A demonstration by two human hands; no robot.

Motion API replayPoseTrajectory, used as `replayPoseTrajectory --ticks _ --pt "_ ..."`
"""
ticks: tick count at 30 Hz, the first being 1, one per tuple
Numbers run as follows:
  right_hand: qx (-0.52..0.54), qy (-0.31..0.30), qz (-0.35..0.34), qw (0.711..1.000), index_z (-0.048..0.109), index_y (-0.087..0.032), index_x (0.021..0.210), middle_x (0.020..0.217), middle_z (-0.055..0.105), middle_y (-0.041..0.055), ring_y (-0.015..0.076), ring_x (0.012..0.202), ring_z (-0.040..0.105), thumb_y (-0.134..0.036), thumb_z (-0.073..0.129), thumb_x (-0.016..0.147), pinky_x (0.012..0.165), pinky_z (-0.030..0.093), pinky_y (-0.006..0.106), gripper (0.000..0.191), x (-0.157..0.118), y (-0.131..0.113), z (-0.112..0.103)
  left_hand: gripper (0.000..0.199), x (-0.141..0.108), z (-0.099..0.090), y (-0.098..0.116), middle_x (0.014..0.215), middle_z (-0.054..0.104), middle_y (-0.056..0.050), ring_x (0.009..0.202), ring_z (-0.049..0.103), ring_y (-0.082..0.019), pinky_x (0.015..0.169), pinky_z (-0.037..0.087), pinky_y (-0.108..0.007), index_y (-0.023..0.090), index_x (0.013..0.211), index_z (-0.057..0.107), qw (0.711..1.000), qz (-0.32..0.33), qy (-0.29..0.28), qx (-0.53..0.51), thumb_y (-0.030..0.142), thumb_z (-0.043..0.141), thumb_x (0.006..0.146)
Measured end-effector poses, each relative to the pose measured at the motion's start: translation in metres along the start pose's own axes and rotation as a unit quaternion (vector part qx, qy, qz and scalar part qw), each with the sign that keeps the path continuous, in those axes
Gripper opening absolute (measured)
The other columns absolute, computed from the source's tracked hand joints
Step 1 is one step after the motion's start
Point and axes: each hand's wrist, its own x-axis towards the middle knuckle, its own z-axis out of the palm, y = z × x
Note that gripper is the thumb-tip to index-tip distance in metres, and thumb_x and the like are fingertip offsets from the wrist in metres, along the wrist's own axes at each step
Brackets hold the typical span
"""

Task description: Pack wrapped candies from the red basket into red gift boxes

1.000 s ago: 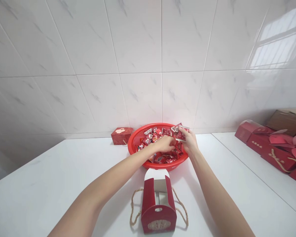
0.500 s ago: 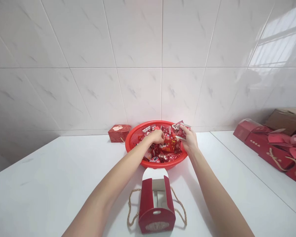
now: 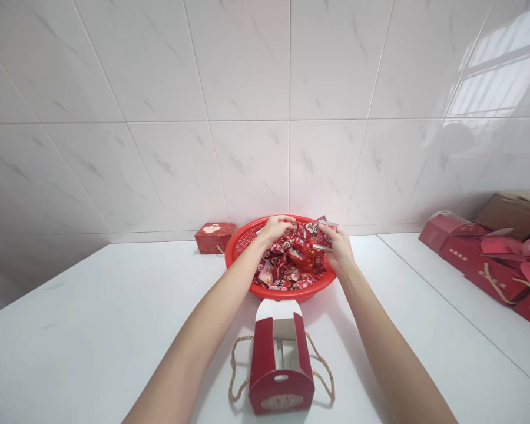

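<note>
A red plastic basket [image 3: 230,264] is heaped with small wrapped candies [image 3: 291,277]. Over its back part is my left hand [image 3: 277,227], fingers stretched to the right above the wrappers, with no candy clearly held. At the basket's right rim, my right hand [image 3: 339,246] grips red candy packets [image 3: 323,234] with pale edges; how many is hard to tell. Nearer to me, in front of the basket, stands a dark red gift box [image 3: 281,383] with its top open, white inside, and rope handles [image 3: 233,371] at both sides.
A closed red box [image 3: 214,238] sits left of the basket near the tiled wall [image 3: 251,171]. Several red gift boxes [image 3: 477,259] and a brown cardboard box [image 3: 512,213] are piled at the right. A seam crosses the white table [image 3: 115,330] on the right.
My left hand has lifted from the middle of the candies toward the basket's back, its fingers straightening. My right hand stays almost in place with the packets.
</note>
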Motion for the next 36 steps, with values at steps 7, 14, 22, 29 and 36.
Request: replayPoseTrajectory --ticks 7,14,22,29,36 --pt "-0.021 -0.033 0.006 0.999 0.072 -0.018 0.068 0.066 0.075 0.0016 0.0168 0.061 0.067 -0.017 0.085 0.052 0.058 0.055 0.027 0.02 0.0 0.001 0.0 0.028 -0.007 0.011 0.008 0.08 0.072 -0.002 0.071 0.068 -0.013 0.08 0.054 -0.031 0.012 0.091 0.063 0.981 0.029 -0.082 -0.173 0.01 0.081 0.069" --pt "0.0 0.021 -0.027 0.999 0.07 -0.017 0.068 0.064 0.073 0.0 0.0153 0.06 0.066 -0.015 0.083 0.054 0.057 0.054 0.026 0.019 0.004 0.004 -0.002 0.01 -0.009 0.016 0.012 0.073 0.072 0.0 0.065 0.07 -0.011 0.072 0.056 -0.025 0.013 0.086 0.06 0.984 -0.007 -0.089 -0.151 0.007 0.067 0.082" --pt "0.058 0.121 -0.057 0.989 0.065 -0.019 0.065 0.062 0.07 -0.0027 0.0151 0.062 0.067 -0.011 0.077 0.059 0.059 0.057 0.027 0.015 -0.002 -0.003 0.005 0.021 -0.021 0.035 -0.01 0.087 0.077 -0.003 0.083 0.073 -0.018 0.076 0.056 -0.026 0.017 0.087 0.072 0.905 -0.025 -0.405 0.129 0.01 0.062 0.07" --pt "0.04 0.113 -0.06 0.991 0.066 -0.018 0.068 0.063 0.071 -0.0022 0.0156 0.06 0.067 -0.011 0.076 0.061 0.06 0.057 0.028 0.014 -0.001 -0.001 0.005 0.065 -0.023 0.049 -0.02 0.148 0.055 -0.008 0.137 0.048 -0.032 0.115 0.035 -0.044 0.025 0.131 0.062 0.782 0.168 -0.371 0.471 0.027 0.076 0.067" --pt "0.027 0.085 -0.069 0.994 0.067 -0.019 0.067 0.068 0.073 -0.0009 0.0173 0.068 0.07 -0.013 0.078 0.06 0.066 0.058 0.03 0.014 0.005 0.002 -0.002 0.084 -0.008 0.023 -0.015 0.163 0.033 -0.011 0.148 0.032 -0.036 0.12 0.02 -0.057 0.032 0.145 0.05 0.773 0.103 -0.209 0.589 0.007 0.07 0.067"
